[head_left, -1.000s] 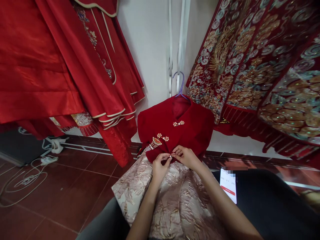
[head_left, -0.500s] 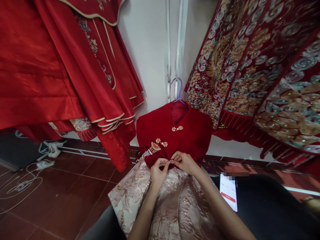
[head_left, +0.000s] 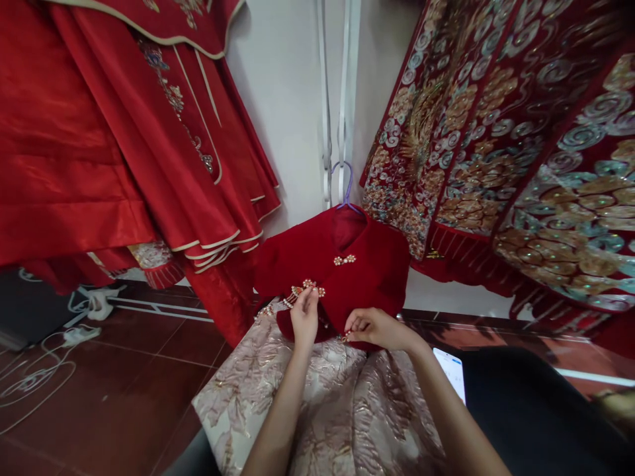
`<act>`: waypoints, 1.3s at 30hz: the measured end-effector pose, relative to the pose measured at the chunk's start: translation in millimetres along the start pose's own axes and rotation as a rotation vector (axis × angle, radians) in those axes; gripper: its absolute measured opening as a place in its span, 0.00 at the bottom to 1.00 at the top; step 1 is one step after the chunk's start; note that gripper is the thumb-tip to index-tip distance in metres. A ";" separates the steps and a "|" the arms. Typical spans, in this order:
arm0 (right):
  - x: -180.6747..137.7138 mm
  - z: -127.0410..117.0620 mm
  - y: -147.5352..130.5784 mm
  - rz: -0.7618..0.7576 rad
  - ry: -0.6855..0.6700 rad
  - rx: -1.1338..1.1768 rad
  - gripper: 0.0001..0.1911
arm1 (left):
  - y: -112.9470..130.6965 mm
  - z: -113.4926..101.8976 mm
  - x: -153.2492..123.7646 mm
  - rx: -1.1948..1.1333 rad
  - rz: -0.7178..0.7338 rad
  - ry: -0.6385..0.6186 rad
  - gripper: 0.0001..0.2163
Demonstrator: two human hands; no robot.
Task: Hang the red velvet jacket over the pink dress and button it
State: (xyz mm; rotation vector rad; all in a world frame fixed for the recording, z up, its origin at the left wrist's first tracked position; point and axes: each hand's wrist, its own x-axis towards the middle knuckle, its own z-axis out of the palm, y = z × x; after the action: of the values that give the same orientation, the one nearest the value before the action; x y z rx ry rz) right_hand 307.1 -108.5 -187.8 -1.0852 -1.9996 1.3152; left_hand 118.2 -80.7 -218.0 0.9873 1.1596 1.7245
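Note:
A dark red velvet jacket hangs in front of me on a purple hanger. Its front carries a beaded flower clasp near the collar and another flower clasp lower at left, beside a beaded tassel brooch. My left hand pinches at that lower clasp with thumb and forefinger, partly covering it. Near the hem, my right hand is closed in a pinch on a small beaded clasp at the jacket's edge. A pale pink brocade skirt spreads beneath both forearms.
Red satin garments hang at left, and a heavily embroidered red garment hangs at right. A lit phone lies on a black surface. White cables run over the tiled floor.
My left hand has left the hem clasp and moved up to the flower clasp beside the brooch. My right hand stays at the hem, slightly lower, and the view has shifted a little.

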 end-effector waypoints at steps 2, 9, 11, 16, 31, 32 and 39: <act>1.8 1.8 -0.1 -0.004 0.002 -0.008 0.12 | 0.5 2.7 0.2 -0.098 -0.058 -0.011 0.18; 1.5 9.6 -8.2 0.004 0.011 -0.024 0.10 | 3.4 9.5 3.8 -0.184 -0.110 0.055 0.15; 0.6 9.5 -10.6 -0.005 0.020 -0.027 0.09 | 5.2 13.3 5.4 -0.166 -0.120 0.113 0.13; -1.0 5.7 -10.9 -0.011 0.007 -0.015 0.10 | 9.3 14.2 1.9 -0.079 -0.220 0.072 0.15; -21.0 -8.0 -15.9 0.009 -0.090 -0.020 0.10 | 78.6 60.3 48.4 1.133 0.826 -0.526 0.10; -20.7 -8.0 -15.0 0.001 -0.083 -0.025 0.09 | 81.5 61.2 53.2 1.181 0.849 -0.563 0.10; -19.7 -12.7 -10.6 0.019 -0.103 -0.005 0.11 | 100.4 69.3 69.2 1.159 1.032 -0.847 0.05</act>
State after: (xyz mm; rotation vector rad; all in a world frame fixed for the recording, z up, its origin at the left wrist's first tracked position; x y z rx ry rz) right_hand 324.0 -120.7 -172.8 -1.0608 -2.0721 1.4024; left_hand 136.6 -20.1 -92.8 3.0324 1.0272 0.7935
